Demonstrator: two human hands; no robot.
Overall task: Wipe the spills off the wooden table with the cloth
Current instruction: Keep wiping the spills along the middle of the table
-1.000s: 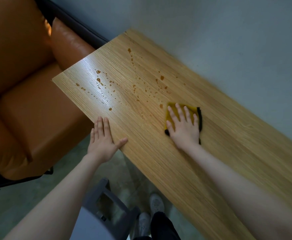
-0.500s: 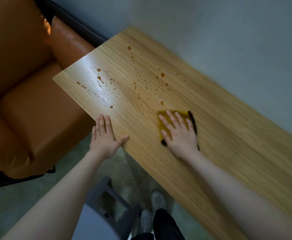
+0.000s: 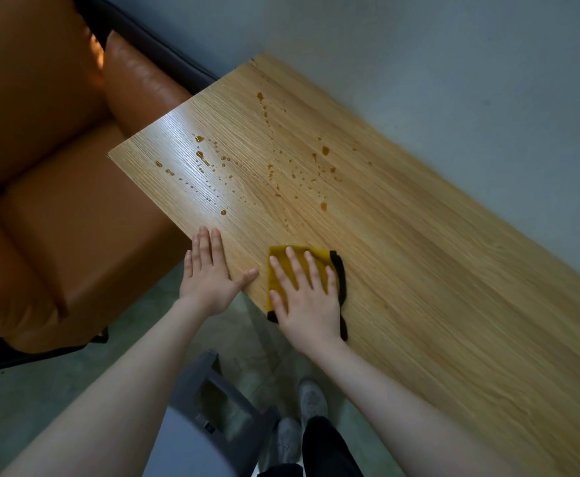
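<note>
A long wooden table (image 3: 436, 270) runs from upper left to lower right along the wall. Brown drops of spill (image 3: 323, 205) are scattered over its left half, with larger blobs (image 3: 200, 155) near the left end. A folded mustard-yellow cloth (image 3: 283, 261) with a black edge lies at the table's near edge. My right hand (image 3: 307, 297) presses flat on the cloth with fingers spread. My left hand (image 3: 209, 273) rests flat on the table's near edge, just left of the cloth, thumb pointing toward it.
An orange leather sofa (image 3: 48, 187) stands against the table's left end. A pale wall (image 3: 419, 46) borders the table's far side. Below the table edge are a grey stool or device (image 3: 213, 401) and my shoes (image 3: 311, 401) on the floor.
My right hand has dragged the cloth toward me and to the left, from among the drops to the near edge beside my left hand. The left hand stays on the edge.
</note>
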